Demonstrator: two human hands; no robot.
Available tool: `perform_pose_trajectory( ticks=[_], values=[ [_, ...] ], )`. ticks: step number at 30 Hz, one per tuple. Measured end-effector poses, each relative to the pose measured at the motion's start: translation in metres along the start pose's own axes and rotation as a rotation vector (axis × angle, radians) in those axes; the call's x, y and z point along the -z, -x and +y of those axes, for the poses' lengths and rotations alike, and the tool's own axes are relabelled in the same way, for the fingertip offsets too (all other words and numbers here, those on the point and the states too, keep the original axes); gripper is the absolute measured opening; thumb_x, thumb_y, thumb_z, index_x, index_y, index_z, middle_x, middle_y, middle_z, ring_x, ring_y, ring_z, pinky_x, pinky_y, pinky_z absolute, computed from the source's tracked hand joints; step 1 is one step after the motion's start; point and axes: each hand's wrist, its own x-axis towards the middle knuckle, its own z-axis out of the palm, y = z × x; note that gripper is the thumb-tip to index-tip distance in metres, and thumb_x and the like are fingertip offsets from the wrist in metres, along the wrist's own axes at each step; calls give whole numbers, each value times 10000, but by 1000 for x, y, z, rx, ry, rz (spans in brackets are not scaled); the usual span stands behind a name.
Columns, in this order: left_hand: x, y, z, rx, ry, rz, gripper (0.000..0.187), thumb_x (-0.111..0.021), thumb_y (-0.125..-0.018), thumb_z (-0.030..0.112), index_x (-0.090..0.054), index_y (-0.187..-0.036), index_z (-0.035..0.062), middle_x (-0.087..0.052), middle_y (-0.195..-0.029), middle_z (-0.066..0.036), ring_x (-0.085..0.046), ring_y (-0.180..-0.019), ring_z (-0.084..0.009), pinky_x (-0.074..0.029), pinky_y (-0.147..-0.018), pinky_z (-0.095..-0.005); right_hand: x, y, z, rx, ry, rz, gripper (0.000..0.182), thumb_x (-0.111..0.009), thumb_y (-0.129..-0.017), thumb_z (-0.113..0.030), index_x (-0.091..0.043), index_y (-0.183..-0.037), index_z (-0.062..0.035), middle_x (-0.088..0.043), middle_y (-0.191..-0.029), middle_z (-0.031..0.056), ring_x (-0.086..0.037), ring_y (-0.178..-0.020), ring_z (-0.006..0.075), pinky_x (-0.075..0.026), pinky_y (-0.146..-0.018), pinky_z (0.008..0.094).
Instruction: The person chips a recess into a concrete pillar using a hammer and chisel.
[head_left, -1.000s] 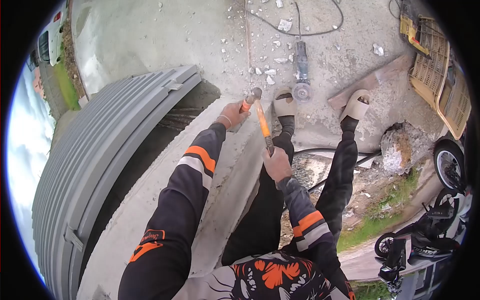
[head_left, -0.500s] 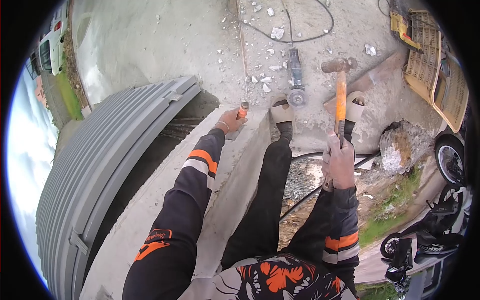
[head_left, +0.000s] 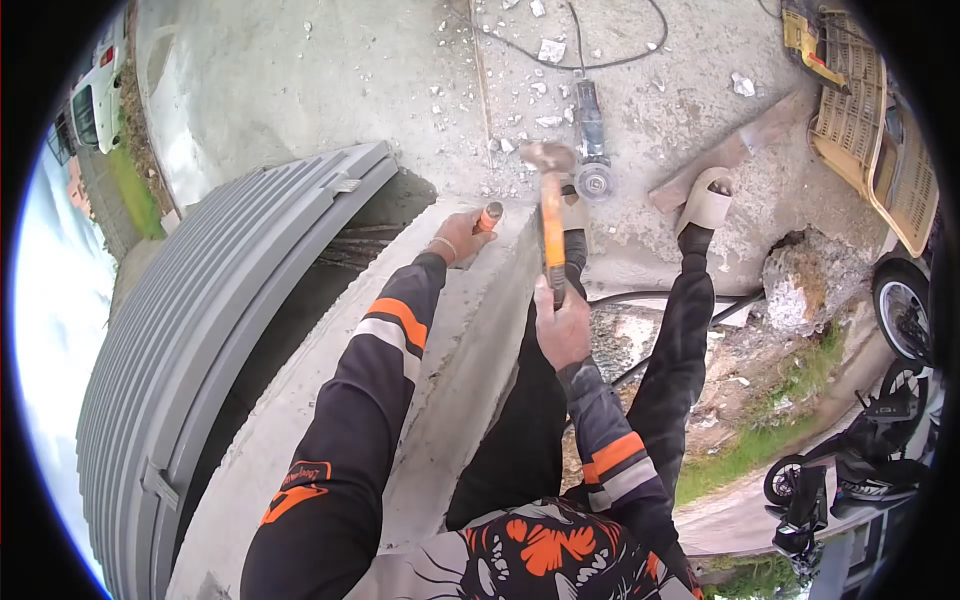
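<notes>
My left hand point(head_left: 460, 237) is closed around a chisel point(head_left: 490, 213) with an orange grip; its struck end faces up and its lower end is hidden behind the hand. The hand rests at the far end of a pale concrete ledge point(head_left: 385, 345). In my right hand point(head_left: 563, 328) is a hammer point(head_left: 552, 220) with an orange and black handle. The hammer's head is smeared by motion and hangs to the right of the chisel, apart from it.
An angle grinder point(head_left: 591, 135) with its cord lies beyond my feet among concrete chips. Grey corrugated metal point(head_left: 230, 270) lines the ledge's left. At right are a flat plank point(head_left: 735, 150), a tan plastic chair point(head_left: 850, 130), a yellow power tool point(head_left: 812, 50) and a concrete lump point(head_left: 810, 285).
My right hand has swung the hammer leftward, nearer the chisel. My left hand stays on the chisel in nearly the same place. The right foot has turned outward.
</notes>
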Motion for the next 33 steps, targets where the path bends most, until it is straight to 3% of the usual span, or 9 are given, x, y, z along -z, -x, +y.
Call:
perform_pose_trajectory(
  ticks=[1,4,10,14,16,22,26,30,33],
  values=[
    [-4,4,3,17,-53,-17,442,-755,-846,339,-647,-1192,87,-728,-1016,-173,-688,-969,-360,-531,-857,-431,-6,-2,-3,-351,135,-409,416,-570,-999,-410,-579,-884,-10,-547,-626,51,-615,-574,201,-510,-564,389],
    [-3,11,3,52,-143,-34,447,-756,-844,338,-648,-1197,87,-729,-1018,-173,-688,-970,-359,-533,-861,-431,49,-9,-30,-716,-240,-370,409,-578,-992,-430,-548,-875,-39,-513,-595,21,-538,-451,142,-445,-421,330],
    [-4,-3,0,18,-145,-10,432,-756,-842,342,-652,-1171,84,-733,-993,-167,-692,-962,-355,-533,-860,-434,171,-64,-164,177,-938,119,360,-578,-1027,-334,-436,-791,-102,-407,-581,-29,-352,-405,77,-317,-376,274],
    [3,-7,5,16,-121,-11,436,-759,-842,343,-646,-1180,91,-734,-991,-157,-693,-959,-352,-532,-854,-435,57,-47,-92,155,-1068,296,348,-580,-994,-354,-478,-803,-81,-459,-625,5,-416,-464,151,-398,-458,347],
    [-3,0,5,28,-116,-35,435,-758,-843,349,-646,-1183,101,-734,-994,-154,-693,-958,-353,-532,-853,-437,-23,6,26,-178,56,-136,381,-569,-969,-345,-616,-862,18,-624,-716,155,-682,-730,286,-537,-725,423],
    [-8,-14,2,22,-170,-59,438,-756,-839,383,-649,-1167,113,-729,-996,-162,-686,-964,-359,-526,-857,-453,95,-21,-68,-546,-369,-292,352,-592,-982,-349,-551,-824,-37,-519,-572,33,-518,-398,143,-402,-367,328],
    [-7,-16,6,27,-215,-85,432,-748,-843,392,-653,-1156,110,-726,-996,-169,-679,-969,-370,-520,-857,-453,162,-56,-154,19,-860,98,394,-577,-1011,-411,-439,-801,-108,-385,-568,-41,-334,-407,48,-290,-379,239],
    [-2,-19,11,35,-191,-71,419,-743,-846,386,-654,-1150,112,-726,-1018,-162,-674,-990,-371,-515,-871,-455,75,-49,-107,59,-1114,266,351,-597,-994,-335,-502,-789,-66,-439,-593,-12,-461,-516,130,-419,-507,349],
    [-8,-14,14,25,-166,-75,410,-749,-842,366,-655,-1143,103,-728,-1017,-162,-680,-983,-364,-517,-862,-445,-21,11,48,-416,60,-337,407,-606,-921,-359,-648,-883,44,-674,-825,250,-667,-870,433,-520,-822,488]
  ],
)
